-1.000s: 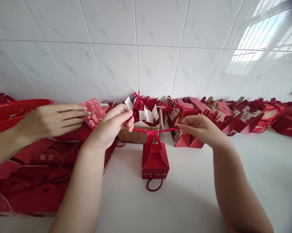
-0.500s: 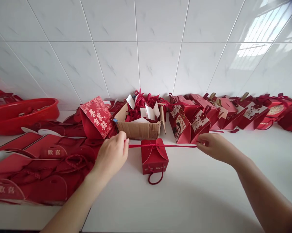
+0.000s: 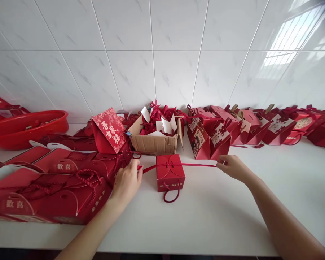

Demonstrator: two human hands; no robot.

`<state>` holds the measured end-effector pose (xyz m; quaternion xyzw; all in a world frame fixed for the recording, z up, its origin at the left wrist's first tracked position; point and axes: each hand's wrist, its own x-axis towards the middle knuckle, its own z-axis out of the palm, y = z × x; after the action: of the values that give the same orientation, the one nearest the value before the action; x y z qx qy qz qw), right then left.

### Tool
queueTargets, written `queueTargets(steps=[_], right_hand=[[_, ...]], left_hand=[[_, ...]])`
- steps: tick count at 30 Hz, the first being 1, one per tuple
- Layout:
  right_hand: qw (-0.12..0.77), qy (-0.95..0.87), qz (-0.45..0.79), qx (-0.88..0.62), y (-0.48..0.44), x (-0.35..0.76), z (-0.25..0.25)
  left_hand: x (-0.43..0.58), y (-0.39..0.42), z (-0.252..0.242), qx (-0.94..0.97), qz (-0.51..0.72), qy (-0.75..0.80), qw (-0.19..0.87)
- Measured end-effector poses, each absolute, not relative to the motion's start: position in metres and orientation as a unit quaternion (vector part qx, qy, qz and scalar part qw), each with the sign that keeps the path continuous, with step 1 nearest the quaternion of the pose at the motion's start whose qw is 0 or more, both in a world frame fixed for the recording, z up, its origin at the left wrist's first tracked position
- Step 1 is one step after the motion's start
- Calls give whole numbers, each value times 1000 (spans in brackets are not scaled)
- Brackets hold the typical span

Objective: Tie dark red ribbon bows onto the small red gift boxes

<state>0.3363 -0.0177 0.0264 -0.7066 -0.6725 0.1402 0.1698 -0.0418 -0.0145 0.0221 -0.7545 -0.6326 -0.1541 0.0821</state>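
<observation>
One cord loop (image 3: 171,201) nearest, on the table (image 3: 200,227), 6 o'clock from the small red box (image 3: 170,182). Left hand (image 3: 127,180) next: fingers closed, pinching one end of the red ribbon (image 3: 201,165); box sits at its 3 o'clock, close by. Right hand (image 3: 234,168) pinches the other end; box at its 9 o'clock, wider gap, so left hand is nearer. Ribbon's long axis runs roughly 9-to-3, straight across the box top at the slots; knotted or not, can't tell. Pull line looks to pass right over the box. Beyond: open carton (image 3: 154,144) at 11 o'clock from box, printed boxes (image 3: 219,139) at 1–2, tiled wall (image 3: 175,72) at 12.
</observation>
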Motion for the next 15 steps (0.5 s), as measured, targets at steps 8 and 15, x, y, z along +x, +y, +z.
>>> queueTargets(steps=[8,15], right_hand=[[176,-690,124,-690,-17,327,13],[145,-758,212,-600,-13,330,1]], left_hand=[[-43,-12,12,-737,-231,-631,77],[-35,-59,48,-793,-291,-526,105]])
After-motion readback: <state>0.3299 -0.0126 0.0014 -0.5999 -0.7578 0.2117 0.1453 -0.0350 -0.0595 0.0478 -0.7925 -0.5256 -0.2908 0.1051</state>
